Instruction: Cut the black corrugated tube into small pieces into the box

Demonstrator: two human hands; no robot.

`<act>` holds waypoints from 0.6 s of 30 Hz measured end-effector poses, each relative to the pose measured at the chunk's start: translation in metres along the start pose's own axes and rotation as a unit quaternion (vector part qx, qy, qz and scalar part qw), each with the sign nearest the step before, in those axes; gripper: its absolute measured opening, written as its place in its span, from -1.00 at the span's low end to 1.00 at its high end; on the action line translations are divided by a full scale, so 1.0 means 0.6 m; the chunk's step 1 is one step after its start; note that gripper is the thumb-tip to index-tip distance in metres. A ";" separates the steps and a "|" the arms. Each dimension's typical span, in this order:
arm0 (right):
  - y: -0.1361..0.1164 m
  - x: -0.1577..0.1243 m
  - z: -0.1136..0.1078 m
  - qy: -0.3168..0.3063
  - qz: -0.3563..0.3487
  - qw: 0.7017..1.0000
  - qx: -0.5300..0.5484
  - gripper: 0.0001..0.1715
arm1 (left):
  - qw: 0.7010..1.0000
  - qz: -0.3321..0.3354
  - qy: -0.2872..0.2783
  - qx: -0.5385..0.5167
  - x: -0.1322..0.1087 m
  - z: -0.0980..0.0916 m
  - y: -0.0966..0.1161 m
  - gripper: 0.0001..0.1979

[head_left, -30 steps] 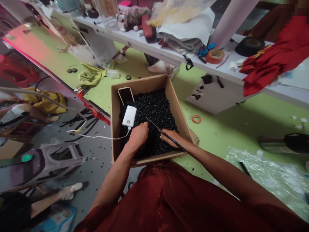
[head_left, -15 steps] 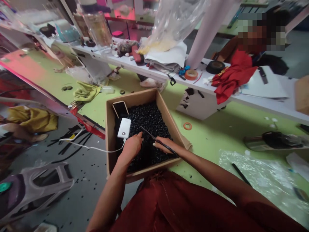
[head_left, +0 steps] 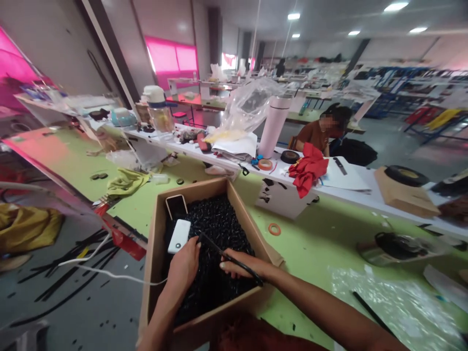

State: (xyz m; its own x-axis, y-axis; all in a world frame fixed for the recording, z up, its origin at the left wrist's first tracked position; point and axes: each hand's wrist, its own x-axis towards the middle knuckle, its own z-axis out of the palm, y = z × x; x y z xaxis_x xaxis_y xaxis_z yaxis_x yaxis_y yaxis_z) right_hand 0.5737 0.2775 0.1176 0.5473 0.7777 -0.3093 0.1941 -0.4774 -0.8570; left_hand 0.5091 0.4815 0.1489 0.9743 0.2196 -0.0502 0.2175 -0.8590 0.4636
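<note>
My right hand (head_left: pixel 239 263) is closed around a long, thin black strip (head_left: pixel 212 244) that slants over the open cardboard box (head_left: pixel 250 219). The strip's near end sticks out under my right wrist. At its far end, the curled fingers of my left hand (head_left: pixel 185 261) meet the strip and appear to pinch it. Small black pieces (head_left: pixel 219 217) fill much of the box under both hands. Just beyond my left hand, a white power bank (head_left: pixel 179 236) with a white cable lies on the pieces. A phone (head_left: pixel 177 206) leans in the far left corner.
An orange tape roll (head_left: pixel 274 229) lies on the green table (head_left: pixel 314 239) right of the box. Clear plastic sheeting (head_left: pixel 395 302) and a metal pot (head_left: pixel 380 248) are farther right. A white shelf (head_left: pixel 234 163) runs behind, with a red cloth (head_left: pixel 309 168). Another person (head_left: pixel 318 131) sits beyond it.
The camera view has tilted up, showing more of the room. The strip's far end now meets my left fingers, where a small gap showed before. My right hand keeps its hold.
</note>
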 end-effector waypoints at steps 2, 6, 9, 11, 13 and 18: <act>-0.004 0.003 0.003 -0.002 -0.005 1.000 0.018 -0.64 | 1.000 -0.002 -0.003 -0.018 -0.003 0.002 0.005 -0.65; -0.008 0.013 0.009 0.000 0.001 1.000 0.031 -0.63 | 0.998 -0.013 0.001 -0.064 -0.005 0.015 0.011 -0.70; -0.009 0.016 0.007 -0.002 0.014 1.000 0.027 -0.62 | 0.997 -0.015 0.001 -0.080 -0.002 0.024 0.008 -0.73; -0.012 0.015 0.003 -0.007 0.011 1.000 0.028 -0.60 | 0.996 -0.020 0.000 -0.085 0.002 0.028 0.004 -0.74; -0.014 0.013 0.000 -0.014 0.008 0.999 0.033 -0.59 | 0.996 -0.026 0.004 -0.088 0.004 0.031 0.000 -0.75; -0.013 0.013 0.006 -0.007 0.015 0.999 0.043 -0.67 | 0.997 -0.036 -0.011 -0.064 0.008 0.031 -0.002 -0.74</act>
State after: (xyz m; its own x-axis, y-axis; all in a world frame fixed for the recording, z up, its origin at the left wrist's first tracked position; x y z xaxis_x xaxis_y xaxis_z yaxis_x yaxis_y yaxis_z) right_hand 0.5733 0.2889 0.1204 0.5409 0.7696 -0.3394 0.1081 -0.4638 -0.8793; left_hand 0.5144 0.4747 0.1316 0.9575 0.2677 -0.1068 0.2799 -0.7749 0.5667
